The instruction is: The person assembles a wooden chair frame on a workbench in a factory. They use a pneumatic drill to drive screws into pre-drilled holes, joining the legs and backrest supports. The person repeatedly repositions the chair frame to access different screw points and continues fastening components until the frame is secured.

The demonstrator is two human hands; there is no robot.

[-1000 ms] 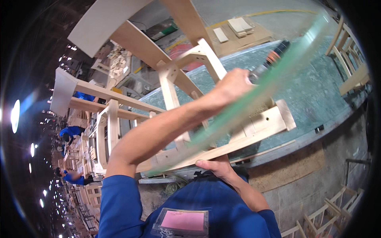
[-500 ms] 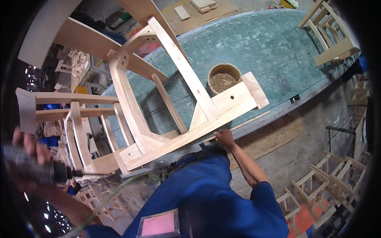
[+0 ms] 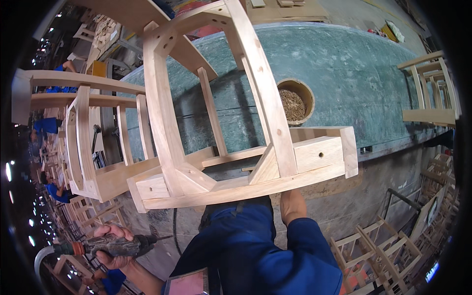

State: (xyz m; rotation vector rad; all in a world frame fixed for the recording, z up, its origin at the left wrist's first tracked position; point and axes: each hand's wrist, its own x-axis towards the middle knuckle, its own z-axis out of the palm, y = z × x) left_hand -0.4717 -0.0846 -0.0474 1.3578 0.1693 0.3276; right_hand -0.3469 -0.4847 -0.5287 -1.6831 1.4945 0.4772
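My left hand point(image 3: 117, 235) is wrapped round a dark pneumatic driver point(image 3: 115, 246) at lower left. Its thin bit points right, away from any wood, and a pale hose point(image 3: 43, 255) curves from its rear end. In front of my body stands a pale wooden chair frame point(image 3: 246, 188), with angled corner braces and a drilled hole in its right end block. Its near rail overhangs the bench edge. My right hand point(image 3: 292, 204) reaches up under that rail; its fingers are hidden behind the wood, so its grip does not show.
On the green bench point(image 3: 354, 73) stands a round tub point(image 3: 296, 101) of small screws. Another wooden frame point(image 3: 430, 93) sits at the bench's far right. A second frame point(image 3: 88, 132) stands left of mine. Stacked frames point(image 3: 378, 248) lie at lower right. Other people point(image 3: 54, 189) appear at far left.
The chair frame has turned and come nearer my body. My left hand has carried the driver down and right. My right hand has moved from the bench edge to beneath the near rail.
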